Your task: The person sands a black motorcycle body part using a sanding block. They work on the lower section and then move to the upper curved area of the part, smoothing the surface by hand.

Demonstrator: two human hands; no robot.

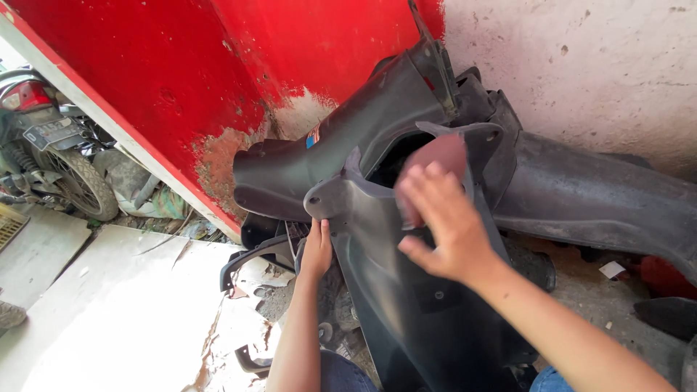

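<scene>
A large black plastic scooter body panel (428, 305) stands tilted in front of me. My left hand (316, 250) grips its left edge from below. My right hand (443, 221) presses a reddish-brown sheet of sandpaper (439, 156) against the panel's upper part, fingers spread over it. Behind this panel leans another black fairing piece (341, 141) against the wall.
A red painted wall (167, 80) with flaked patches stands on the left and a bare grey wall (581, 65) on the right. A long black mudguard (602, 196) lies at the right. A parked motorcycle (51, 145) shows at far left. Small black parts (250, 265) lie on the sunlit floor.
</scene>
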